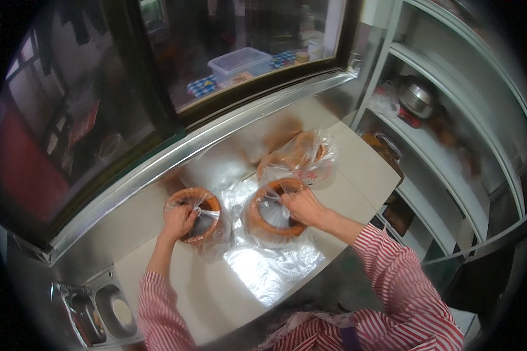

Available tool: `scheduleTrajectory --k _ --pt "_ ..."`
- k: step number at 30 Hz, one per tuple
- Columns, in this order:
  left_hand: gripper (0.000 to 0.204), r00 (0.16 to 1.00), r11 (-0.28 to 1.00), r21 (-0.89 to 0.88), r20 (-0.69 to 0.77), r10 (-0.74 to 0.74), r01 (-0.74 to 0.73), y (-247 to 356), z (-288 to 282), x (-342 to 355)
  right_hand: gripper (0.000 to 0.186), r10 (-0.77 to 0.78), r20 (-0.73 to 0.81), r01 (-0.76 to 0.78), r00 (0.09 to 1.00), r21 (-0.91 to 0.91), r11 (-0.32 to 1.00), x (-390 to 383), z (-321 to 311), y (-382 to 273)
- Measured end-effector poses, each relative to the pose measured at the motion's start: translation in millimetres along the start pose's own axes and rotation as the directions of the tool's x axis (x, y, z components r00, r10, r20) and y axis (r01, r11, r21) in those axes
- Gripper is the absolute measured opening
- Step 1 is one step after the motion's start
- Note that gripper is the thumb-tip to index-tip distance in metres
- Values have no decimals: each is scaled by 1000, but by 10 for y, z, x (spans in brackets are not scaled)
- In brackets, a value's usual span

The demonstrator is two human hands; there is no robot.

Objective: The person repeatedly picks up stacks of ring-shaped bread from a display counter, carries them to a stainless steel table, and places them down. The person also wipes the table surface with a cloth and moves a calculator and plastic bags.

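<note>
While the dial is taken as centred on the bright foil (275, 266), with 12 o'clock at the top of the view, the left pot (213, 202) stands at 10 o'clock and the right pot (269, 228) at 12, both upright on the tabletop (196, 295). Clear plastic lies across each mouth and around each outer wall.

The left hand (180, 222) is closed at the left pot's rim, gripping gathered plastic of the left bag (204, 226). The right hand (305, 208) reaches over the right pot's rim from 3 o'clock, fingers closed on the right bag (272, 210); its fingertips are partly hidden.

Step in hand, as judged: controlling the gathered plastic at both mouths. Any further move calls for even tension, without tearing the film or dragging a pot; whether this means lifting, tying or opening cannot be determined.

Between 12 and 1 o'clock, beyond the right pot, sits a third pot (272, 167) in plastic.
</note>
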State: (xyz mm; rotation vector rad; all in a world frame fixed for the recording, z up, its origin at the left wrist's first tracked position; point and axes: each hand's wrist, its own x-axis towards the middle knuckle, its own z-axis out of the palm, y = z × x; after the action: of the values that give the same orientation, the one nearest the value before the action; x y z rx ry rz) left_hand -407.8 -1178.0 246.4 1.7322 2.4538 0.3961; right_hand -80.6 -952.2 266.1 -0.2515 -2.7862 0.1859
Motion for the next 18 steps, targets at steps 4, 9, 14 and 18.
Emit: scheduleTrajectory --k 4,9,14,18 --pt "23 976 992 36 -182 124 -119 71 157 53 8 69 -98 -67 993 23 997 -778 -434 -71" --pt "34 911 928 -56 -222 348 -368 133 -16 -357 14 204 -168 -187 965 110 976 -2088 -1156 -332" --pt "40 914 923 -272 -372 160 -273 1062 -34 -692 18 423 -150 -422 894 39 906 -3893 -1312 -520" --pt "38 907 889 -398 -418 45 -227 1997 -65 -973 20 601 -110 -606 791 -8 796 -5279 -1378 -745"
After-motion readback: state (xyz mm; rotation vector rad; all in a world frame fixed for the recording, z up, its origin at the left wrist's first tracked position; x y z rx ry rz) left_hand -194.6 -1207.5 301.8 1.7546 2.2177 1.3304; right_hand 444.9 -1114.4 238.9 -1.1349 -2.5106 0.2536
